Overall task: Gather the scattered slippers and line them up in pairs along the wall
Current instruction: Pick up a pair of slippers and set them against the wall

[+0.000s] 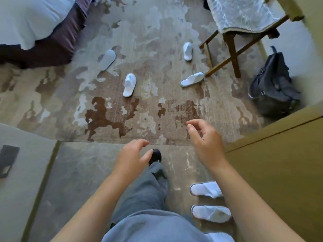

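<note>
Several white slippers lie scattered on the patterned carpet: one sole-up near the bed point(107, 59), one in the middle point(129, 84), one by the chair leg point(192, 79) and one farther back point(187, 51). Two more white slippers point(206, 189) point(210, 213) sit side by side against the tan wall panel at the lower right, partly hidden by my right forearm. My left hand point(132, 154) and my right hand point(204, 138) hover above the floor with fingers loosely apart, holding nothing.
A bed point(26, 20) with white cover stands at the upper left. A wooden chair point(232, 46) draped in lace is at the upper right, a dark backpack point(272, 84) beside it. A tan wall panel point(279, 163) runs along the right. My shoe point(155, 155) steps forward.
</note>
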Available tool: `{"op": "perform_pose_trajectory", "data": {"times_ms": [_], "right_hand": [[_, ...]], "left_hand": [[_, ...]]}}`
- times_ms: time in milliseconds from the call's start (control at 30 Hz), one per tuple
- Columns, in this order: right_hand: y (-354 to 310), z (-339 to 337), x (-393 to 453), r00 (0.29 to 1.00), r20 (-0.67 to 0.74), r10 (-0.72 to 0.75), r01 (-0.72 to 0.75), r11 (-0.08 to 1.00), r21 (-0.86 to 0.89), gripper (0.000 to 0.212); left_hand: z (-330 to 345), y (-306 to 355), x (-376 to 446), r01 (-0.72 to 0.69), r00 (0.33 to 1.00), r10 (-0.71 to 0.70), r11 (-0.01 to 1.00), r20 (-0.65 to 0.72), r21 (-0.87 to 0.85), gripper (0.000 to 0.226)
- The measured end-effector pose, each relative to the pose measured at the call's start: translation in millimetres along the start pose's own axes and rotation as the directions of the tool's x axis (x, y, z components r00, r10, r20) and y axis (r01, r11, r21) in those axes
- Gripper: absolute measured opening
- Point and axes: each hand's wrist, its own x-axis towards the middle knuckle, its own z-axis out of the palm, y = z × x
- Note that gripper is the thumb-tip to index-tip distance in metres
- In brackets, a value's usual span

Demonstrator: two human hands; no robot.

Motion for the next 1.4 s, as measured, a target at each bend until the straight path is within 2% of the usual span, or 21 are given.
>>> {"op": "perform_pose_trajectory", "data": {"times_ms": [200, 433, 600, 700, 867, 1067, 1233, 1400], "right_hand": [[-12, 19, 128, 0.997, 0.072, 0.015, -0.013, 1.0, -0.026, 0.009], [-1, -1, 253, 0.994, -0.008, 0.113, -0.113, 0.993, -0.043, 0.01], [20, -12, 353, 0.985, -0.009, 0.172, -0.172, 0.983, -0.062, 0.009], [28, -10, 433, 0.987, 0.046, 0.153, -0.15, 0.987, -0.062, 0.009], [9, 15, 569, 0.97, 0.234, 0.068, -0.042, 0.993, -0.112, 0.015], [-25, 77, 675, 0.901, 0.434, -0.009, 0.066, 0.991, -0.116, 0.012], [-17, 135, 742, 0.885, 0.465, 0.038, 0.051, 0.983, -0.177, 0.014], [18, 205, 821, 0.861, 0.503, 0.074, 0.062, 0.967, -0.249, 0.018]], "left_hand": [[-42, 12, 136, 0.002, 0.999, -0.003, 1.0, -0.051, -0.015, 0.033], [-94, 77, 308, -0.158, 0.986, 0.156, 0.987, -0.061, -0.026, 0.034], [-99, 104, 414, -0.158, 0.987, 0.156, 0.986, -0.045, -0.044, 0.035], [-100, 104, 475, -0.078, 0.995, 0.074, 0.995, -0.064, -0.067, 0.035], [-114, 81, 543, 0.133, 0.983, -0.147, 0.983, -0.107, -0.129, 0.032], [-133, 20, 590, 0.437, 0.887, -0.453, 0.885, -0.086, -0.158, 0.028], [-145, -35, 661, 0.508, 0.852, -0.522, 0.843, -0.038, -0.177, 0.028], [-144, -97, 756, 0.538, 0.831, -0.555, 0.82, -0.04, -0.197, 0.031]]}}
